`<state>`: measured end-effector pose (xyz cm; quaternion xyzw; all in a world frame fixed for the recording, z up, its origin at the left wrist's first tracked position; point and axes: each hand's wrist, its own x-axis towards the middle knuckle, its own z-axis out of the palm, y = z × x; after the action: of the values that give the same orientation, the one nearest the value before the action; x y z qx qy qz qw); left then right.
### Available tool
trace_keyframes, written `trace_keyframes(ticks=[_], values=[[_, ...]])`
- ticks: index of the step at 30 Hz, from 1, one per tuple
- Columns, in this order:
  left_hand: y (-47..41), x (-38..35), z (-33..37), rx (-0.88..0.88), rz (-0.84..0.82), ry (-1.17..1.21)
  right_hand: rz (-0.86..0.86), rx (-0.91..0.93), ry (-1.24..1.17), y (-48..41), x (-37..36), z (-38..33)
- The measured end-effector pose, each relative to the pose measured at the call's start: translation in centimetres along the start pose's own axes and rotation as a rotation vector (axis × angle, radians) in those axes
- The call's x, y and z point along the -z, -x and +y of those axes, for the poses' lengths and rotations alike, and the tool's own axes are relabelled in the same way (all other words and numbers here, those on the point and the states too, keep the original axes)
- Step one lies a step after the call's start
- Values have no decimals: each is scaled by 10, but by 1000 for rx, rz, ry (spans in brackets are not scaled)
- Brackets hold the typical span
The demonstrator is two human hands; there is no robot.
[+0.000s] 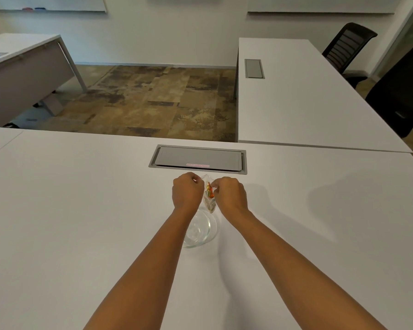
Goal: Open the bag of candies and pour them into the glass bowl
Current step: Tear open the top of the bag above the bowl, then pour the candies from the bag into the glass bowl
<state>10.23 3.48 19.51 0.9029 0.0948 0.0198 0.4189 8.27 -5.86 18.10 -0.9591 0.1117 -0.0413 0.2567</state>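
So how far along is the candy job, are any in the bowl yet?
None yet: the glass bowl looks empty on the white table. Done so far: the bag of candies is picked up and held beyond the bowl. In hand: the left hand and right hand pinch its top at either side, apparently pulling it open. Left: finishing the opening and pouring.

One head-worn wide-angle view; faces forward and down across the white table; hands close below.
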Motion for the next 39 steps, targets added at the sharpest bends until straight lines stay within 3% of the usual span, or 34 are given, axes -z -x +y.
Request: trace_keyframes(ticks=[7, 13, 17, 21, 24, 28, 34, 39], values=[[8, 2, -1, -2, -35, 19, 22, -40, -118, 7, 0, -4], [10, 9, -1, -15, -32, 57, 79, -134, -355, 10, 0, 1], [10, 12, 3, 6, -39, 86, -4, -215, -673, 9, 0, 8], [7, 14, 7, 34, -60, 110, -81, -427, -1117, 7, -4, 20], [4, 17, 8, 26, -82, 152, -136, -571, -1260, 7, -14, 33], [1, 26, 10, -11, -159, 222, -284, -656, -1353, 9, -30, 39], [-5, 44, -6, 97, -373, 447, -445, -597, -1504, 9, -44, 38], [-7, 43, -33, 154, -294, 457, -495, -554, -1374, 11, -48, 50]])
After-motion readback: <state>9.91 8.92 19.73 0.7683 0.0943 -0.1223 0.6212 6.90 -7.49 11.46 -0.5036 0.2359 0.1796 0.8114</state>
